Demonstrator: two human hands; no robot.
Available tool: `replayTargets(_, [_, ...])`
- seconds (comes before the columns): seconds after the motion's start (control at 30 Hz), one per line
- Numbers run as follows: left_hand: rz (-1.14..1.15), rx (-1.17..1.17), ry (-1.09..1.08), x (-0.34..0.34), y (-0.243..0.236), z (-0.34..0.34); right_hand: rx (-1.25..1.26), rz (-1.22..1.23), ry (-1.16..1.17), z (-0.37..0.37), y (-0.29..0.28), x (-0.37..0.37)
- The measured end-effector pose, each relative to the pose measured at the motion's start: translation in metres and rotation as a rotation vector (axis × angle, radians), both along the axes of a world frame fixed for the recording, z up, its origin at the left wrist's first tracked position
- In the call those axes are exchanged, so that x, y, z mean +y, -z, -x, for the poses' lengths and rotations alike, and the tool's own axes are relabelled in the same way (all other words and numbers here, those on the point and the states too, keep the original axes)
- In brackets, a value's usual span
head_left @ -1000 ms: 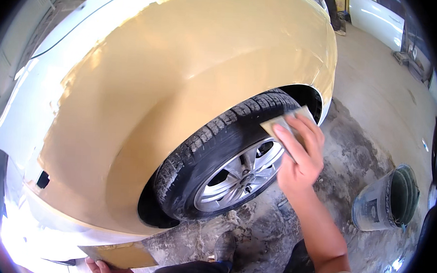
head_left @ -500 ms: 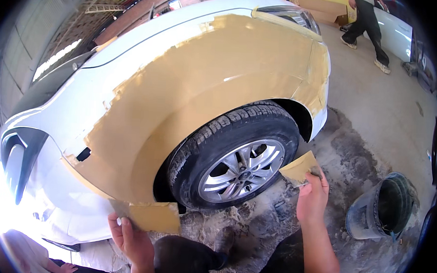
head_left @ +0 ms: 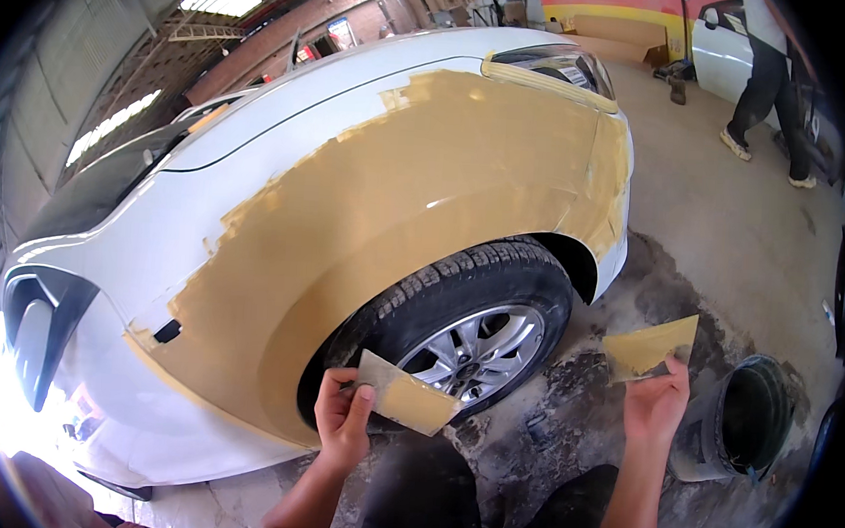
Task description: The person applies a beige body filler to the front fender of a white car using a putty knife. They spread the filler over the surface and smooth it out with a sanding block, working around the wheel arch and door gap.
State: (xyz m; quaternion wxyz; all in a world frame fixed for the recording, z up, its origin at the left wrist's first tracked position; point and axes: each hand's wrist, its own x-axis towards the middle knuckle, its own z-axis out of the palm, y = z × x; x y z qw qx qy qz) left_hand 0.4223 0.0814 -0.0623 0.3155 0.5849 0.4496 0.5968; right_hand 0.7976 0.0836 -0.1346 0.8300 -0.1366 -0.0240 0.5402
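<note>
Car body shop: white car (head_left: 285,152) w/ filler-coated fender (head_left: 397,205), concrete floor (head_left: 731,213).

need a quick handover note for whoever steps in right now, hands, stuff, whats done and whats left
Left hand: holds a flat spreader smeared with tan filler, in front of the front wheel.
Right hand: holds a second tan-coated spreader up, clear of the car.
White car's fender: tan filler covers most of it around the wheel arch, up to the headlight.
Dark bucket sits on the stained floor by the right hand.
Done: fender coated. Left: neither spreader touches the panel; white paint shows above the filler.
</note>
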Motion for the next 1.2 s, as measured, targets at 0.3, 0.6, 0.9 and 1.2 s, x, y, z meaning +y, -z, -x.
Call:
replayTargets(0.3, [-0.101,0.557,0.074,0.072,0.015,0.028,-1.449,0.069,0.612,0.083,-0.112,0.104])
replayTargets(0.6, [0.016,0.347,0.107,0.093,0.03,0.045,-1.575,0.132,0.794,0.078,-0.098,0.136])
replayTargets(0.9, [0.135,0.184,0.032,0.083,0.032,0.048,-1.758,0.03,1.06,0.101,-0.071,0.178])
replayTargets(1.2, [0.044,0.157,-0.102,0.082,0.033,0.029,-1.699,-0.055,1.067,0.104,-0.062,0.207])
